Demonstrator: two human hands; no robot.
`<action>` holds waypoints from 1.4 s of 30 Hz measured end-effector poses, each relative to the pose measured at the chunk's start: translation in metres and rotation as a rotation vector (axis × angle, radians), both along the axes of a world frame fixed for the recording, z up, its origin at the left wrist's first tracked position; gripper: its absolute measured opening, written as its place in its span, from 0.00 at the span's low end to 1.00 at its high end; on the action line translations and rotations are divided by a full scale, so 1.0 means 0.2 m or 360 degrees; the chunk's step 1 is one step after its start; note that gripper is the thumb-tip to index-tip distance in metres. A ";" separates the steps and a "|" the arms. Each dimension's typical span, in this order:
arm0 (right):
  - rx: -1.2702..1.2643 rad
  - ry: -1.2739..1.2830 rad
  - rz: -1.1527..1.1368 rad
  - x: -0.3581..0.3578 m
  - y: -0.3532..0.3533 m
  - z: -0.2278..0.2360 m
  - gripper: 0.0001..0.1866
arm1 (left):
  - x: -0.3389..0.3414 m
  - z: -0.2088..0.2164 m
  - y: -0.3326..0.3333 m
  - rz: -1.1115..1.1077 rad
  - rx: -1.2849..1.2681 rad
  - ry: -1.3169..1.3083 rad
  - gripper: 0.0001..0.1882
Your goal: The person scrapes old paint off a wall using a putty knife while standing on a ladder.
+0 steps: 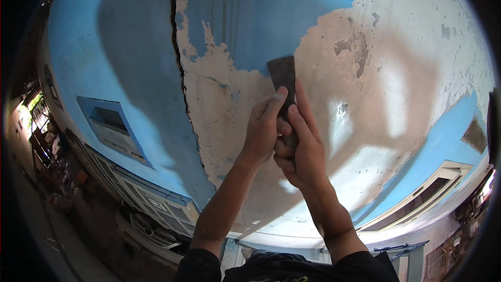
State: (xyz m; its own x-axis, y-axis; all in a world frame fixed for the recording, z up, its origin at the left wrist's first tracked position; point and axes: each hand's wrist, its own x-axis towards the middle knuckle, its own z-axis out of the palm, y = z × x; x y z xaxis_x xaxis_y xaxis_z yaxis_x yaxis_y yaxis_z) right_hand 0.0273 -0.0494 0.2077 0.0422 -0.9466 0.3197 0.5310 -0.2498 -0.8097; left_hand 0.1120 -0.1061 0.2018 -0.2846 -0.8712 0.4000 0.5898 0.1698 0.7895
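Observation:
A dark, flat-bladed scraper (283, 75) stands in both my hands, its wide blade end pointing up against the wall. My left hand (263, 125) wraps the handle from the left, thumb laid along the tool. From the right, my right hand (307, 146) grips the lower handle, with one finger stretched up beside the blade. The blade's edge meets the ragged border between blue paint (266, 15) and the bared, pale plaster (240, 94). My fingers hide most of the handle.
A long dark crack (180, 62) runs down the wall left of my hands. Farther left is a small recessed window (112, 125); at the lower right, a cream-framed window (417, 198). Blue paint also remains near that window. Metal bars (404, 248) stand low on the right.

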 end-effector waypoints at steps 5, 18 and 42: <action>0.0003 -0.0006 0.0015 -0.02 0.01 -0.10 0.28 | -0.04 -0.07 0.02 0.0099 0.0223 -0.0072 0.15; 0.0035 -0.0093 0.0046 0.02 0.00 0.00 0.27 | 0.00 -0.03 -0.05 0.0058 0.0100 0.0011 0.18; 0.0036 -0.0297 0.0044 0.00 0.02 -0.09 0.27 | 0.02 -0.11 0.05 0.0251 -0.0016 -0.0312 0.17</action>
State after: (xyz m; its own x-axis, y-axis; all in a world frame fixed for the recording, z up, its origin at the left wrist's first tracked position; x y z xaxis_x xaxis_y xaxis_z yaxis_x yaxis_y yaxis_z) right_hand 0.0282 -0.0462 0.1894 0.0104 -0.9530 0.3028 0.6790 -0.2156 -0.7018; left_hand 0.1152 -0.0968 0.1801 -0.2184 -0.9072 0.3596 0.3912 0.2562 0.8839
